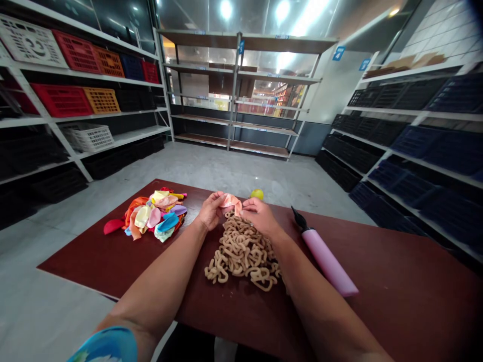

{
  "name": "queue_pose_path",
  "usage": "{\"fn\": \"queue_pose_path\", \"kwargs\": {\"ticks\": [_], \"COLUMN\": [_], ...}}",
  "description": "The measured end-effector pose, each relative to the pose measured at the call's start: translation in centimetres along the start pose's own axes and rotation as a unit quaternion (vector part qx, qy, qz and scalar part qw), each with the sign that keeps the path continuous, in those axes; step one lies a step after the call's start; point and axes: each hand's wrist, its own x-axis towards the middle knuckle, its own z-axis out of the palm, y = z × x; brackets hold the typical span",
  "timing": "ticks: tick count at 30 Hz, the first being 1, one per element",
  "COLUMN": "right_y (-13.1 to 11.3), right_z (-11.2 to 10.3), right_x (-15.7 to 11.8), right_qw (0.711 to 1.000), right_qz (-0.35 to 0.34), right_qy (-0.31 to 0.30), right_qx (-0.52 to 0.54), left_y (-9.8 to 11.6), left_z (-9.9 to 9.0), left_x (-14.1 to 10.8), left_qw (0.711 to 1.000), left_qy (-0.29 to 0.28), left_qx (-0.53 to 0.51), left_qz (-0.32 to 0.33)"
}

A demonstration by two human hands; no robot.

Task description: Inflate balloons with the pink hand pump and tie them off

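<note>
Head view shows the left hand [211, 211] and right hand [259, 216] each pinching an end of a limp peach balloon [229, 200], its long axis crosswise between them.

Two bare hands, one left hand [212, 211] and one right hand [258, 215], share one dark red-brown wooden tabletop [400, 261] with one limp salmon-pink balloon [230, 201], one pink cylindrical pump with a black nozzle [328, 259] and one small round yellow-green object [257, 194]. The limp, multicoloured balloons [154, 216] in one pile number more than ten, overlapping too much for an exact count; the tan, curled, ring-like pieces [245, 249] in one heap run to dozens, likewise uncountable exactly.
</note>
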Motion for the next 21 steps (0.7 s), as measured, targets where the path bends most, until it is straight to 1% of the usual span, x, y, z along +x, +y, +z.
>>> {"fn": "queue_pose_path", "kwargs": {"ticks": [3, 5, 7, 9, 11, 13, 15, 18, 21], "right_y": [-0.4, -0.7, -0.9, -0.8, -0.5, -0.3, -0.5, -1.6, -3.0], "right_z": [-0.2, -0.3, -0.4, -0.4, -0.5, -0.6, -0.6, -0.4, -0.1], "right_x": [0.2, 0.3, 0.3, 0.5, 0.7, 0.9, 0.9, 0.4, -0.6], "right_qw": [0.997, 0.989, 0.975, 0.958, 0.943, 0.927, 0.918, 0.927, 0.949], "right_qz": [-0.003, 0.012, 0.042, 0.079, 0.106, 0.125, 0.119, 0.067, 0.033], "right_qy": [0.024, 0.038, 0.05, 0.067, 0.096, 0.122, 0.123, 0.071, -0.011], "right_qx": [0.067, 0.141, 0.214, 0.266, 0.301, 0.332, 0.359, 0.363, 0.312], "left_y": [0.1, -0.1, -0.4, -0.7, -0.9, -0.7, -0.4, 0.0, 0.0], "left_z": [-0.2, -0.5, -0.6, -0.5, -0.2, 0.2, 0.6, 1.4, 2.2], "left_x": [0.3, 0.5, 0.6, 0.5, 0.2, -0.2, -0.6, -1.2, -2.0], "left_qw": [0.996, 0.993, 0.991, 0.988, 0.986, 0.984, 0.978, 0.959, 0.944], "left_qy": [0.025, 0.05, 0.073, 0.09, 0.085, 0.044, -0.019, -0.12, -0.198], "left_qx": [-0.038, -0.022, 0.031, 0.085, 0.121, 0.144, 0.159, 0.153, 0.117], "left_qz": [-0.076, -0.107, -0.104, -0.086, -0.074, -0.092, -0.137, -0.206, -0.237]}}
